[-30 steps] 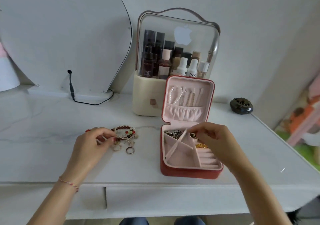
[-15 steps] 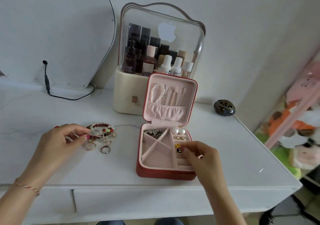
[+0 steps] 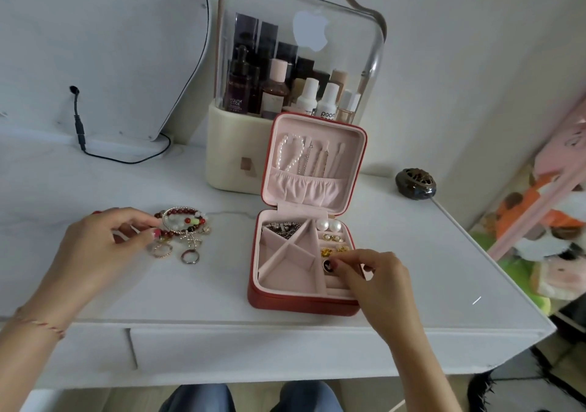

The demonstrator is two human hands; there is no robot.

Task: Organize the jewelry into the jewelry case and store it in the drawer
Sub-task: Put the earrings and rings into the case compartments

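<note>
A red jewelry case [image 3: 301,302] with a pink lining stands open on the white dresser top [image 3: 222,291]. My right hand [image 3: 374,280] hovers over its right slots and pinches a small dark ring [image 3: 327,265] at the ring rolls. Pearl earrings [image 3: 328,225], gold pieces and a dark chain lie in other compartments. A pearl strand hangs in the lid. Left of the case lies a pile of beaded bracelets [image 3: 184,221] and loose rings [image 3: 189,256]. My left hand [image 3: 104,246] touches that pile with thumb and fingertips pinched at a small piece.
A clear-domed cosmetics organizer [image 3: 295,72] with bottles stands right behind the case. A mirror [image 3: 95,46] with a black cable leans at the back left. A small dark ornament [image 3: 415,183] sits at the back right. The drawer front [image 3: 253,357] below is closed.
My right hand moved from the case's back compartments toward its front right with the dark ring. The view shifted right. My left hand stayed at the bracelet pile.
</note>
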